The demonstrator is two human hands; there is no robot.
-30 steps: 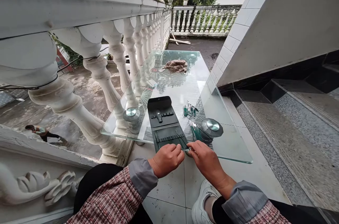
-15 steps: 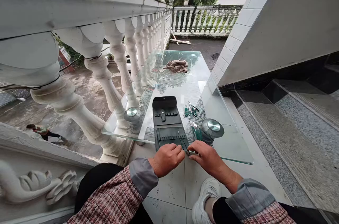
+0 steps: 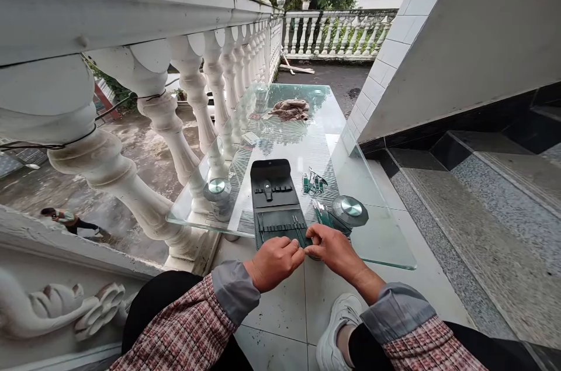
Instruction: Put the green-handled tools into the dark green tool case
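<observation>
Nearest, a white shoe point(image 3: 339, 330) stands on the floor below the case's near end. The left hand point(image 3: 274, 263) is curled at the near edge of the case point(image 3: 277, 216); whether it pinches that edge is hidden. The right hand point(image 3: 335, 254), thumb and forefinger bent, is at the case's near right corner, its fingertips close to the left hand's; I cannot tell whether they grasp anything. The case lies open on the glass desk point(image 3: 381, 242), its near end at the desk's front edge.

Compared with a second ago, the right hand sits farther in over the case's corner, and the case has turned a little straighter. I judge that the work is now at the loops there, where two slim tools point(image 3: 298, 228) stand close together; another slim tool point(image 3: 262, 225) is at the case's left side.

Just right of the case lie green-handled tools point(image 3: 322, 214) and, beyond them, small green clippers point(image 3: 313, 182). They and the metal disc point(image 3: 350, 207) crowd that side. More open glass stretches beyond the case, up to a crumpled cloth point(image 3: 290, 109); the railing point(image 3: 189, 73) hems the left.
</observation>
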